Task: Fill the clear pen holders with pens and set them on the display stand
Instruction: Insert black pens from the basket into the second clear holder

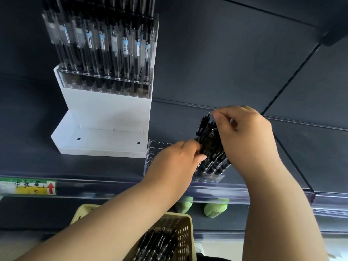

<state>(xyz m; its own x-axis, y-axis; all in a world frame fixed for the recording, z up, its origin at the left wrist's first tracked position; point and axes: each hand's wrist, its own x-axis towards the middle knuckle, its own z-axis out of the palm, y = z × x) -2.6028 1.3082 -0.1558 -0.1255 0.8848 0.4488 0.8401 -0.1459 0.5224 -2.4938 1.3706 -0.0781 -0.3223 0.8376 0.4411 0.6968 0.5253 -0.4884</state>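
A clear pen holder (156,149) with rows of round holes lies on the dark shelf, just right of the white display stand (105,117). Its right part holds a bunch of black pens (211,146) standing tilted. My left hand (175,161) grips the bunch low on its left side. My right hand (243,132) pinches the top of a pen at the upper end of the bunch. On the stand's upper tier sits another clear holder (105,80) full of pens.
A yellow perforated basket (185,234) with several loose black pens sits below, near my body. The shelf's front rail carries a price label (28,186) with a red arrow. Two green objects (214,210) lie on the shelf below. The stand's lower tier (101,140) has two small holes.
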